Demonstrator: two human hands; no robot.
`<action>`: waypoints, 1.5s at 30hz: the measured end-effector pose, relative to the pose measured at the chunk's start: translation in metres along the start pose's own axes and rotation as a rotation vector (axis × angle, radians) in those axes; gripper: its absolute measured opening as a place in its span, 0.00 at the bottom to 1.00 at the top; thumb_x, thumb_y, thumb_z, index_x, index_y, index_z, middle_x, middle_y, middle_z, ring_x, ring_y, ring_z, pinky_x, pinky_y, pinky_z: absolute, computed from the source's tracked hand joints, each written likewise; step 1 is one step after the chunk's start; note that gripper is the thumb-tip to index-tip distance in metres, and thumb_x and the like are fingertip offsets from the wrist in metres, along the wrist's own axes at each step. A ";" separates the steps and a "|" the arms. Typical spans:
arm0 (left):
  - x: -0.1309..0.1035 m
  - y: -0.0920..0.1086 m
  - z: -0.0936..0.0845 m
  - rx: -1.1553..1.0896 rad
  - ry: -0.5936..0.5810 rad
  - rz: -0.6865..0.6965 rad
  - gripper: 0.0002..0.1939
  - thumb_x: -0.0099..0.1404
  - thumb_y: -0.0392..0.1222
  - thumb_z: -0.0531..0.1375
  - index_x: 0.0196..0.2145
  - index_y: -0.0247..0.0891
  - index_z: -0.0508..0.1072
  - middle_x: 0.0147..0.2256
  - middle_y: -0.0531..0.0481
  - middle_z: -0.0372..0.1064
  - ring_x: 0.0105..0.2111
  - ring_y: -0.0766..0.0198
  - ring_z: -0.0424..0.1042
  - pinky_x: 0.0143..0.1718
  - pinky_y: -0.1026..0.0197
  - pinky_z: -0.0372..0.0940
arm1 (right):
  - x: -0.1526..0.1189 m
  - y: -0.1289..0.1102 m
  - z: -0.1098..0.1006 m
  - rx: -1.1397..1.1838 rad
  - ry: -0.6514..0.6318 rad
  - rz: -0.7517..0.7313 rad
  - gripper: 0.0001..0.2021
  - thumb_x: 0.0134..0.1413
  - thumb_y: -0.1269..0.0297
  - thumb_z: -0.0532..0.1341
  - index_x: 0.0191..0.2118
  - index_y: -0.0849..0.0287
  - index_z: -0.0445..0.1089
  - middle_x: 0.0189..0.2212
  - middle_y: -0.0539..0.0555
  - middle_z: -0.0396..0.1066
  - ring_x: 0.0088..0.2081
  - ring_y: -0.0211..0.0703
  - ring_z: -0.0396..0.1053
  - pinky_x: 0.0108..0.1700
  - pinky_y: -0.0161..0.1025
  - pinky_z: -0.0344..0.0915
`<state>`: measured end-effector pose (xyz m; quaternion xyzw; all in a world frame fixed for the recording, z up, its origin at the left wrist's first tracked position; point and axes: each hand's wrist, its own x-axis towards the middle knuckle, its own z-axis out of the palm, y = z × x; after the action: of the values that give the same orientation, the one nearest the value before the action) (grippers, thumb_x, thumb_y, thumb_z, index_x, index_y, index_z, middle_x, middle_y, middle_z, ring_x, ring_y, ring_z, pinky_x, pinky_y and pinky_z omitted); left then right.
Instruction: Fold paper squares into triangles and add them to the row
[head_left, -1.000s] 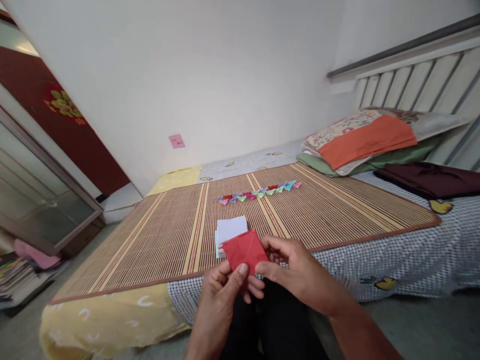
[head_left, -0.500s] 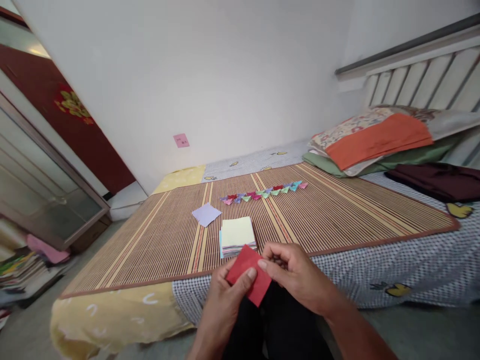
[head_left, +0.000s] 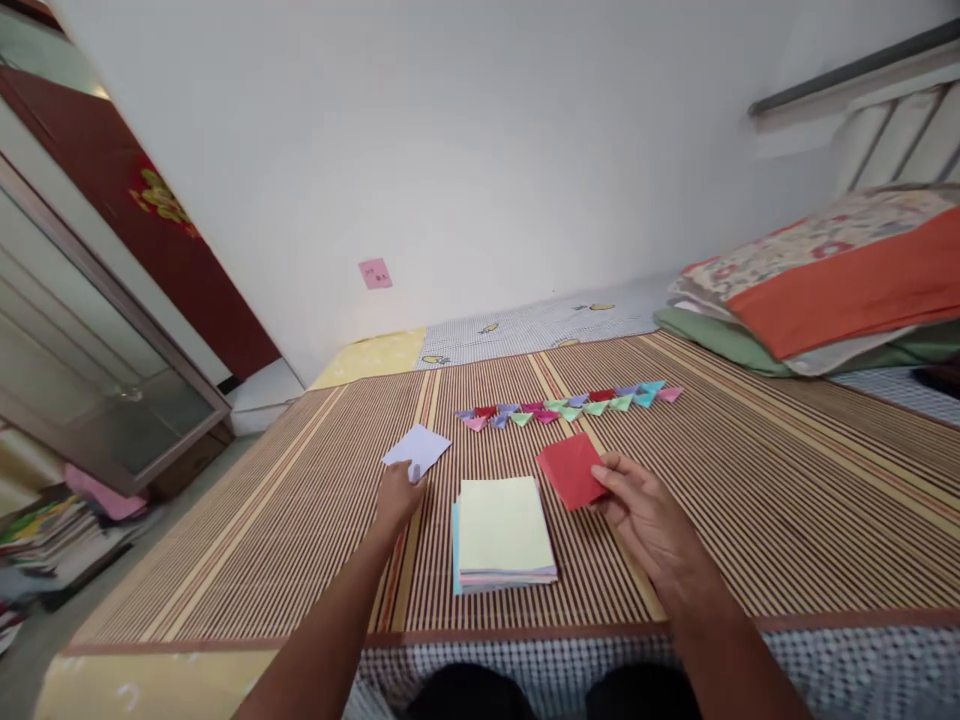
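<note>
Held by its right edge, a red square of paper is pinched between the thumb and fingers of my right hand, above the mat. My left hand is at the near corner of a lavender square of paper, its fingers closed on that corner. Between my two hands lies a stack of coloured paper sheets, pale yellow on top with a light blue one sticking out at the left. Beyond them runs a row of small folded paper triangles in several colours.
A striped woven mat covers the bed. Pillows with an orange band are piled at the right. A pink note is stuck on the white wall. At the left are a cabinet and a stack of books.
My hands have parted: the left let go of the red paper and reached forward-left to the lavender paper. The right carried the red paper forward-right. The view has moved closer to the bed.
</note>
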<state>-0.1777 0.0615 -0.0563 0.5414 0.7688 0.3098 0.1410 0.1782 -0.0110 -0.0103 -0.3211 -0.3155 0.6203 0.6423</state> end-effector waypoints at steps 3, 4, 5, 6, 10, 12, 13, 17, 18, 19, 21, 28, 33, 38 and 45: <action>0.025 -0.007 0.017 -0.009 -0.033 -0.032 0.20 0.70 0.45 0.61 0.56 0.36 0.70 0.55 0.41 0.69 0.49 0.52 0.73 0.47 0.45 0.72 | 0.029 0.007 0.008 0.070 0.031 -0.060 0.14 0.44 0.63 0.75 0.33 0.58 0.71 0.31 0.49 0.74 0.29 0.36 0.70 0.30 0.32 0.65; 0.032 -0.008 0.020 -0.027 -0.040 -0.045 0.20 0.70 0.45 0.61 0.56 0.36 0.70 0.55 0.40 0.69 0.49 0.52 0.73 0.47 0.45 0.72 | 0.037 0.009 0.011 0.077 0.028 -0.067 0.14 0.44 0.64 0.75 0.33 0.58 0.71 0.31 0.48 0.74 0.29 0.36 0.69 0.30 0.32 0.65; 0.037 -0.009 0.020 -0.052 -0.048 -0.060 0.19 0.70 0.45 0.61 0.56 0.36 0.70 0.55 0.40 0.69 0.49 0.52 0.73 0.47 0.45 0.72 | 0.043 0.010 0.015 0.082 0.023 -0.071 0.13 0.45 0.64 0.75 0.33 0.58 0.71 0.31 0.48 0.74 0.30 0.36 0.69 0.31 0.32 0.65; 0.041 -0.009 0.019 -0.084 -0.055 -0.075 0.19 0.70 0.45 0.61 0.56 0.37 0.70 0.55 0.41 0.69 0.49 0.52 0.73 0.47 0.45 0.72 | 0.049 0.010 0.017 0.088 0.016 -0.076 0.12 0.46 0.64 0.74 0.33 0.58 0.71 0.32 0.48 0.74 0.30 0.36 0.69 0.31 0.32 0.65; 0.045 -0.007 0.005 -0.286 -0.079 -0.155 0.19 0.70 0.45 0.62 0.56 0.37 0.70 0.54 0.41 0.69 0.49 0.52 0.73 0.47 0.45 0.72 | 0.063 0.017 0.018 0.115 0.000 -0.092 0.11 0.47 0.64 0.73 0.35 0.56 0.72 0.35 0.49 0.76 0.35 0.39 0.72 0.35 0.34 0.67; 0.038 -0.003 -0.003 -0.428 -0.090 -0.204 0.19 0.70 0.45 0.62 0.56 0.36 0.71 0.54 0.42 0.69 0.49 0.51 0.74 0.47 0.46 0.72 | 0.067 0.024 0.012 0.113 0.016 -0.106 0.11 0.47 0.63 0.73 0.34 0.55 0.72 0.36 0.49 0.77 0.36 0.40 0.74 0.36 0.36 0.68; 0.032 -0.001 -0.007 -0.513 -0.093 -0.222 0.19 0.70 0.45 0.61 0.56 0.37 0.70 0.54 0.41 0.69 0.48 0.53 0.74 0.47 0.45 0.72 | 0.068 0.029 0.008 0.106 0.032 -0.112 0.11 0.46 0.62 0.73 0.34 0.55 0.72 0.35 0.49 0.77 0.36 0.41 0.74 0.37 0.36 0.68; -0.006 0.018 -0.015 -0.861 -0.143 -0.260 0.18 0.71 0.45 0.61 0.55 0.36 0.71 0.52 0.42 0.71 0.46 0.54 0.75 0.45 0.48 0.73 | 0.072 0.045 -0.009 0.074 0.083 -0.064 0.12 0.39 0.65 0.74 0.31 0.56 0.73 0.30 0.48 0.77 0.32 0.40 0.73 0.35 0.35 0.69; -0.017 0.025 -0.017 -0.944 -0.152 -0.260 0.15 0.70 0.44 0.61 0.51 0.35 0.72 0.48 0.43 0.73 0.42 0.57 0.76 0.41 0.51 0.74 | 0.071 0.047 -0.013 0.065 0.097 -0.056 0.12 0.39 0.65 0.74 0.32 0.56 0.74 0.31 0.49 0.77 0.32 0.40 0.73 0.35 0.35 0.69; -0.028 0.032 -0.018 -1.026 -0.152 -0.257 0.10 0.68 0.41 0.63 0.44 0.33 0.75 0.41 0.45 0.75 0.35 0.60 0.76 0.35 0.56 0.73 | 0.069 0.047 -0.016 0.056 0.107 -0.050 0.13 0.39 0.65 0.74 0.34 0.56 0.75 0.32 0.49 0.77 0.32 0.40 0.73 0.36 0.35 0.69; -0.050 0.045 -0.023 -1.174 -0.149 -0.254 0.04 0.63 0.36 0.66 0.33 0.32 0.75 0.31 0.47 0.76 0.27 0.64 0.74 0.27 0.62 0.71 | 0.063 0.043 -0.022 0.042 0.113 -0.040 0.13 0.39 0.64 0.73 0.35 0.55 0.75 0.32 0.49 0.77 0.32 0.39 0.73 0.34 0.34 0.69; -0.110 0.060 -0.041 -1.455 0.032 -0.322 0.05 0.57 0.30 0.66 0.28 0.35 0.73 0.25 0.55 0.76 0.22 0.69 0.73 0.22 0.69 0.69 | 0.019 0.029 -0.035 -0.040 0.008 0.073 0.07 0.39 0.63 0.69 0.25 0.57 0.71 0.19 0.47 0.66 0.21 0.34 0.61 0.23 0.30 0.59; -0.131 0.067 -0.017 -1.420 0.045 -0.428 0.07 0.56 0.26 0.65 0.29 0.34 0.71 0.22 0.55 0.74 0.18 0.70 0.72 0.20 0.70 0.69 | 0.004 0.033 -0.038 -0.142 -0.007 0.101 0.08 0.41 0.60 0.66 0.26 0.57 0.69 0.18 0.45 0.61 0.19 0.32 0.57 0.22 0.29 0.53; -0.144 0.078 0.016 -1.279 -0.022 -0.489 0.08 0.56 0.28 0.66 0.28 0.33 0.69 0.19 0.53 0.71 0.14 0.65 0.72 0.17 0.66 0.70 | 0.002 0.040 -0.037 -0.322 -0.065 0.096 0.06 0.46 0.60 0.61 0.27 0.57 0.70 0.17 0.44 0.58 0.18 0.33 0.53 0.21 0.31 0.50; -0.158 0.077 0.018 -1.264 -0.003 -0.475 0.07 0.54 0.30 0.66 0.31 0.33 0.72 0.25 0.48 0.76 0.20 0.61 0.77 0.21 0.64 0.73 | -0.006 0.048 -0.023 -0.663 -0.209 0.054 0.12 0.52 0.55 0.62 0.31 0.57 0.76 0.27 0.51 0.74 0.31 0.43 0.71 0.33 0.36 0.64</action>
<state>-0.0512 -0.0611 -0.0401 0.1718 0.5377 0.6598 0.4960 0.1678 -0.0165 -0.0621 -0.4554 -0.5552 0.5302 0.4508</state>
